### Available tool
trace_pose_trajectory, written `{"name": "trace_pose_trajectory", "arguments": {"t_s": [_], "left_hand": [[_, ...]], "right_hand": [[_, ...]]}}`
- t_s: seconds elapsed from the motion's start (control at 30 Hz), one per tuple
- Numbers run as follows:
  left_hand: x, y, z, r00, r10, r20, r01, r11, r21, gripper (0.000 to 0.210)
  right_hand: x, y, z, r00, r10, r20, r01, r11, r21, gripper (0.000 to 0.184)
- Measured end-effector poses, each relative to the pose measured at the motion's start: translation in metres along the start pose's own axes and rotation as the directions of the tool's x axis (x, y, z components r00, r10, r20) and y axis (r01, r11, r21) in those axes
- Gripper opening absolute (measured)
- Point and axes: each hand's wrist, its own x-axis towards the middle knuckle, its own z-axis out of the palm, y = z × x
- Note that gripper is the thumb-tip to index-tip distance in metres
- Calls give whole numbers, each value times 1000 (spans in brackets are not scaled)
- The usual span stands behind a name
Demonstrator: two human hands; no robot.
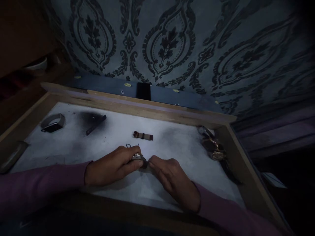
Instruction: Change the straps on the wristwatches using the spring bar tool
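Observation:
Between the thumb and fingers of my left hand point(115, 165) is a wristwatch point(137, 157) with a shiny metal case. A short dark strap piece point(144, 164) sticks out from its right side. My right hand point(173, 178) is closed, its fingertips pinched at the free end of that strap. Just beyond the hands, a separate brown watch strap point(143, 135) with a buckle lies flat on the white surface. A small dark loop point(128, 145) shows behind my left thumb; its kind cannot be made out.
A wooden-rimmed tray point(157, 113) surrounds the white work surface. At left are a smartwatch point(52, 123), a thin dark bar point(95, 124) and a greyish oblong object point(13, 157). Several watches point(213, 146) lie along the right side. Beyond the rim rests a black phone-like slab point(143, 91).

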Motion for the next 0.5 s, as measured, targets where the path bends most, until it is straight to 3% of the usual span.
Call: {"name": "trace_pose_trajectory", "arguments": {"t_s": [0.1, 0.27, 0.4, 0.5], "left_hand": [[2, 0, -2, 989, -102, 105, 125, 962, -244, 30], [4, -5, -2, 954, -144, 262, 272, 780, -563, 29], [7, -9, 1, 941, -142, 307, 322, 655, -683, 28], [8, -11, 2, 941, -138, 310, 324, 636, -700, 27]], "right_hand": [[-1, 2, 0, 999, -42, -21, 41, 999, -23, 25], [1, 0, -3, 988, -112, -102, 105, 992, -76, 27], [3, -2, -6, 977, -164, -138, 145, 979, -141, 30], [3, -2, -6, 971, -179, -159, 153, 975, -163, 31]]}}
